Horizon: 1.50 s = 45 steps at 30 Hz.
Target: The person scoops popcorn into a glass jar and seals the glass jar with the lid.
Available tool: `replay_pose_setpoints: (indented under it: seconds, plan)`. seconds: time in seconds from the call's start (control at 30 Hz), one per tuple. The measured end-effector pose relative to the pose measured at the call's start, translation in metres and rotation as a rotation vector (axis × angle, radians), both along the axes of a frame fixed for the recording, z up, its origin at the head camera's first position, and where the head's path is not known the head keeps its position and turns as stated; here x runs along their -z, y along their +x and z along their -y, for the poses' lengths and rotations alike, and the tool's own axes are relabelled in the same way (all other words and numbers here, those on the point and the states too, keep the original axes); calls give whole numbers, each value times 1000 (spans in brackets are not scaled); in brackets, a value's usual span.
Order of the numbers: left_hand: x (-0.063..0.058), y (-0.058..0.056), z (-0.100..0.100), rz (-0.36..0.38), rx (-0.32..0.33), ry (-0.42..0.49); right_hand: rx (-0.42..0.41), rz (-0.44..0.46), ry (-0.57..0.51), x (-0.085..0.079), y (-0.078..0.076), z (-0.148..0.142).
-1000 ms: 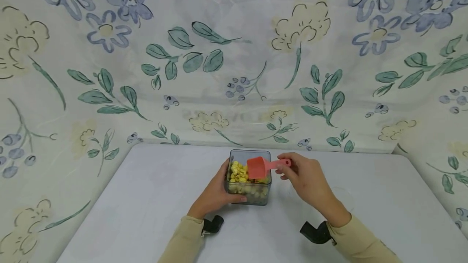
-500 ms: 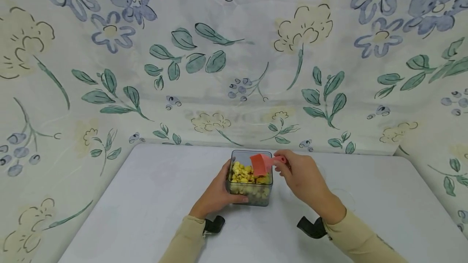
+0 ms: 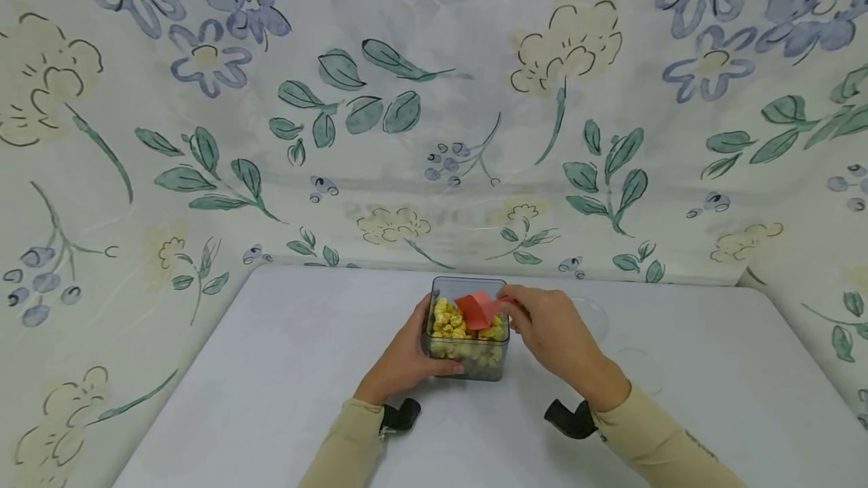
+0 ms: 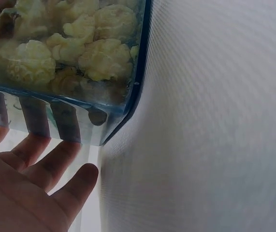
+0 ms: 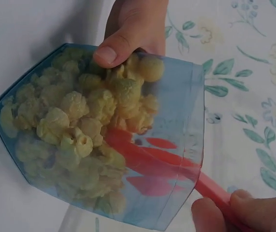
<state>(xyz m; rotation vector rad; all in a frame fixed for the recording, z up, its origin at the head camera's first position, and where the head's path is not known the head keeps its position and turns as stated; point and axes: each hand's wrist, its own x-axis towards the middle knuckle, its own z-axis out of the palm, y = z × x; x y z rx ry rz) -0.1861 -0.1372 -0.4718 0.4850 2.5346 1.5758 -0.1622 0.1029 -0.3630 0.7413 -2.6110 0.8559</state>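
A see-through bluish square container (image 3: 468,369) stands on the white table, partly filled with yellow popcorn (image 3: 447,320). My left hand (image 3: 401,362) holds it from the left, thumb across the near side; in the left wrist view the fingers (image 4: 55,164) reach along another wall. Between thumb and fingers, my right hand (image 3: 554,331) pinches the handle of a red-pink scoop (image 3: 477,310) at the container's right rim. The scoop's head is inside, and in the right wrist view the scoop (image 5: 147,162) pushes into the popcorn, its front end hidden among the pieces.
The white table (image 3: 291,367) has its far edge close behind the container. A flower-patterned cloth (image 3: 461,96) hangs behind and at the sides. Faint round clear outlines (image 3: 640,369) show on the table beyond the right forearm. Black wrist mounts (image 3: 572,419) sit under both wrists.
The right hand has moved left and slightly lower, carrying the scoop from above the container's opening down into the popcorn. The left hand keeps its hold on the container.
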Motion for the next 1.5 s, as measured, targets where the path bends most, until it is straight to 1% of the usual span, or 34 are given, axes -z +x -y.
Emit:
replay_pose_setpoints:
  seconds: [0.2, 0.37, 0.63, 0.8, 0.87, 1.0, 1.13, 1.37, 1.5]
  plan:
    - [-1, 0, -1, -5, 5, 13, -18, -4, -34, 2, -3, -3]
    - [0, -1, -1, -8, 5, 17, -2, -14, -72, 6, -5, -2]
    - [-1, 1, -2, -5, -2, -8, -37, -21, -38, 8, -5, -1]
    - [-2, 2, -3, 1, 5, -2, -24, 19, -54, 8, -2, -6]
    - [-2, 1, -2, -9, 11, 6, -20, 35, -57, 9, -1, -6]
    - [-2, 1, -1, -15, 16, 23, -19, 75, -83, 13, 2, -4]
    - [-2, 0, -1, -9, 18, 24, -17, 91, -116, 16, 5, -2]
    - [-2, 1, -1, -10, 13, 23, -38, 48, -139, 16, 6, 1]
    - [-1, 1, 0, -5, 16, 17, -25, 11, -172, 21, 5, 0]
